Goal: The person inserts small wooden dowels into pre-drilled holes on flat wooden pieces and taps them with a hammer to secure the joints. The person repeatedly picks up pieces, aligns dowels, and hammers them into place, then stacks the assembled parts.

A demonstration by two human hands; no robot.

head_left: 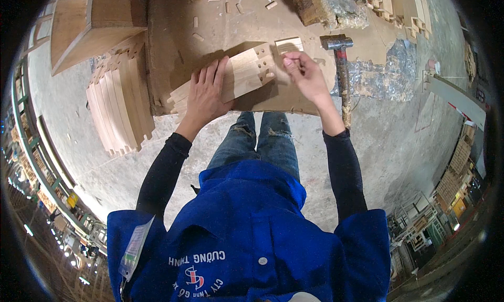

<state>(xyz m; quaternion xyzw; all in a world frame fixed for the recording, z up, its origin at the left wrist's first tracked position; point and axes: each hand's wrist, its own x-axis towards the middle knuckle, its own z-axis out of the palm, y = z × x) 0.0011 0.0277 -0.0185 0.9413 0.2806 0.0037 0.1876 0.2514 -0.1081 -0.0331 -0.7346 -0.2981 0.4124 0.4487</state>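
A pale wooden board with holes and notched ends lies on a brown work surface. My left hand presses flat on the board's middle, fingers spread. My right hand hovers at the board's right end, fingers pinched together near the holes; whether a small dowel sits in them cannot be told. A small square wooden piece lies just beyond the board.
A hammer lies to the right, head away from me. A stack of notched boards stands at left, with a wooden box behind. Small dowels are scattered on the surface. Concrete floor below.
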